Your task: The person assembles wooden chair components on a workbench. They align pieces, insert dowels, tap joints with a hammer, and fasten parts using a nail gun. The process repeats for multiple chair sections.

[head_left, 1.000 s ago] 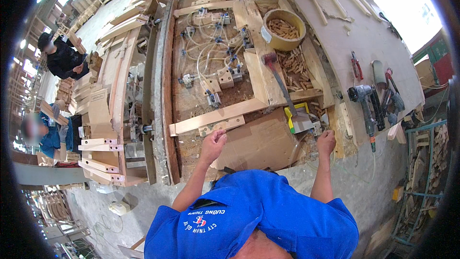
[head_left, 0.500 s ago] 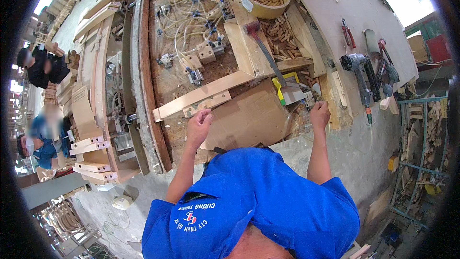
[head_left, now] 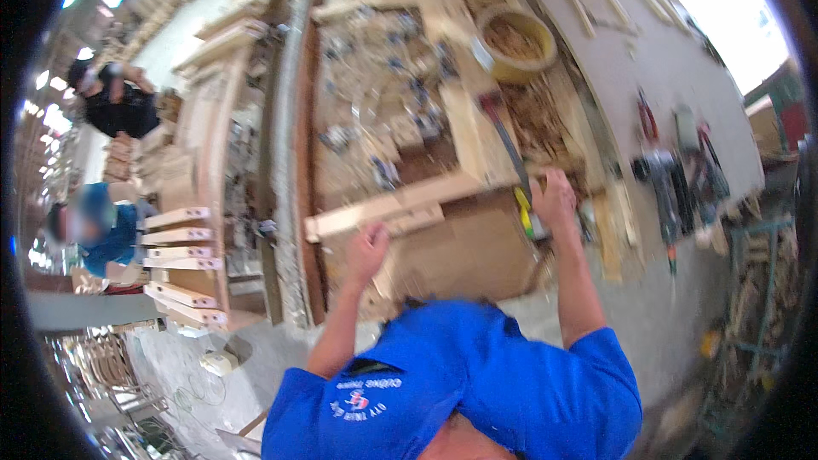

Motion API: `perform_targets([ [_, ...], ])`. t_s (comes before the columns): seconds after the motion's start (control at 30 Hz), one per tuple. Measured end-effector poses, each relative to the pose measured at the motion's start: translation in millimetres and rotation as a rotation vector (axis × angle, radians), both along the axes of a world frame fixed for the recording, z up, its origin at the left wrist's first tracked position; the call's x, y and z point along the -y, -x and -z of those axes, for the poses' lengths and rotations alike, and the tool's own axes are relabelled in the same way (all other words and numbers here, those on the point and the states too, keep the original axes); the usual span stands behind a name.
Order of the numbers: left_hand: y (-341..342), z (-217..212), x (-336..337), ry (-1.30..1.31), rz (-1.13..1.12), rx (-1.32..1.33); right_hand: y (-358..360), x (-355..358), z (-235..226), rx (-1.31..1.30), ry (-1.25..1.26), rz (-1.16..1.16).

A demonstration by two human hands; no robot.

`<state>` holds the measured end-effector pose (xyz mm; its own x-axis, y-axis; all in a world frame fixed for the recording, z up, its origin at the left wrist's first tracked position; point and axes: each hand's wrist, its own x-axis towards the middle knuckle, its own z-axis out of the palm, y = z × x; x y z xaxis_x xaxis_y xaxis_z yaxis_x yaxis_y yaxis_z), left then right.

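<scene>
My left hand (head_left: 368,251), its fingers curled closed, hovers by the near edge of a short drilled wooden block (head_left: 415,220); whether anything small is in it is hidden. That block lies along a longer pale wooden strip (head_left: 358,215). My right hand (head_left: 555,202) is over the lower end of a mallet's dark handle (head_left: 509,146), blurred, so its grip cannot be made out. The mallet has a reddish head (head_left: 489,100). Partly covered by this hand is a scraper with a yellow-green handle (head_left: 523,204). Brown cardboard (head_left: 460,247) lies between my hands.
Clear tubes and small fittings (head_left: 375,94) fill the framed bench. A yellow round tub (head_left: 543,68) holds wooden dowels, with loose dowels (head_left: 537,119) beside it. Red-handled pliers (head_left: 648,115) and a power tool (head_left: 669,187) lie right. Two people (head_left: 119,106) work at the left.
My right hand has moved forward and left onto the mallet's handle end. My left hand stays by the wooden block. The whole view has shifted, and the picture is blurred now.
</scene>
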<state>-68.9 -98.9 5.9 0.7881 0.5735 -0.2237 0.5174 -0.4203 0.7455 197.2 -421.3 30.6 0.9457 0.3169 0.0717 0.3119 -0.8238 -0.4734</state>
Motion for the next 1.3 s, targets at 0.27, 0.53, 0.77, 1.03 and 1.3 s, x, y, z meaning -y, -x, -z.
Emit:
perform_targets([
  [0.27,-10.1,0.2,-32.2,-0.538,0.117,0.101,-71.1,-90.2,22.2,-0.04,0.289,-0.045],
  [0.53,-20.3,12.8,-37.6,-0.579,0.214,0.041,-56.2,-47.4,32.8,-0.259,-0.351,0.048],
  [0.77,-10.2,18.1,-43.9,-0.537,0.266,-0.215,21.2,-54.4,-91.6,-0.272,-0.69,-0.083],
  [1.03,1.0,21.7,-39.1,-0.614,0.225,-0.057,-0.7,-92.8,-145.9,0.41,-0.963,-0.04],
  [1.3,-7.5,21.6,-39.5,-0.559,0.207,-0.052,38.0,-61.7,2.8,-0.006,-0.275,-0.006],
])
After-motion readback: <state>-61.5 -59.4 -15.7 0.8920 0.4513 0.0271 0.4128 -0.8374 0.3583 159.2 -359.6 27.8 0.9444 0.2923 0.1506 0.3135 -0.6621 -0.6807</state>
